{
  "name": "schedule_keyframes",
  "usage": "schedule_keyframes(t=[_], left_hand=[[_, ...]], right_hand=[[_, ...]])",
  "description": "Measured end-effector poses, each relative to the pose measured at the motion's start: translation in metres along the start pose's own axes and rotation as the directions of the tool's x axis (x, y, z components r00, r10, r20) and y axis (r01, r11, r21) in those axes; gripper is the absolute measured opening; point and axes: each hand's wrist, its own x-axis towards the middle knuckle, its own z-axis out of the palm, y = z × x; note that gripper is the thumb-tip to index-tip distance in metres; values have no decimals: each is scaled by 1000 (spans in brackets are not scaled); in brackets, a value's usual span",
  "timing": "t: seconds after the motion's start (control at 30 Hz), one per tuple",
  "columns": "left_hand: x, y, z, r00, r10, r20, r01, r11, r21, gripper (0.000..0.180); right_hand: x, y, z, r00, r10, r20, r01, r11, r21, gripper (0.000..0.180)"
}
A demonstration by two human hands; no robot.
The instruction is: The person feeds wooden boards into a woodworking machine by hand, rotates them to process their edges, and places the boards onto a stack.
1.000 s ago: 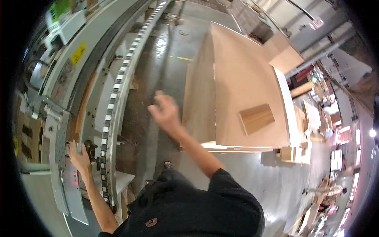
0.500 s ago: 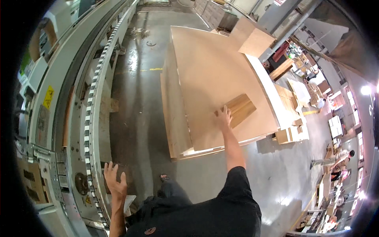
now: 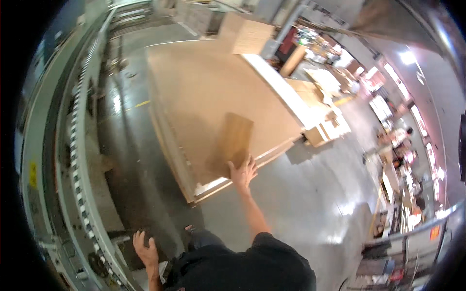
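A brown wooden board [image 3: 238, 136] with visible grain is over the top of a big stack of panels [image 3: 194, 77], near its front edge. My right hand [image 3: 243, 173] grips the near end of this board, thumb at one side and fingers at the other. A dark shadow lies along the board's left side; I cannot tell whether it is raised or resting. My left hand [image 3: 145, 248] is empty, its fingers apart, low on the left beside the long machine's rail.
The long machine with a black-and-white toothed strip [image 3: 75, 160] runs down the left. A tall block of boards [image 3: 245, 34] stands at the stack's far side, cartons [image 3: 323, 131] to its right. Grey floor [image 3: 301, 194] lies in front. People work far off at right.
The wooden board has turned lengthwise and come toward me with my right hand at its end. My view has swung right; my left hand stays open by the machine.
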Motion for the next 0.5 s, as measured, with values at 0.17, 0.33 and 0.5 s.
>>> schedule_keyframes(t=[0.17, 0.33, 0.5], left_hand=[[3, -35, 15, 991, -65, 120, 83, 984, -159, 43], [12, -6, 32, 951, -121, 285, 251, 839, -483, 37], [-8, 98, 13, 936, -164, 311, 342, 629, -698, 43]], right_hand=[[-12, 30, 2, 842, 282, 461, -518, 664, 540, 50], [-90, -17, -24, 804, 57, 591, -549, 454, 702, 40], [-208, -62, -61, 828, -149, 540, -462, 364, 809, 42]])
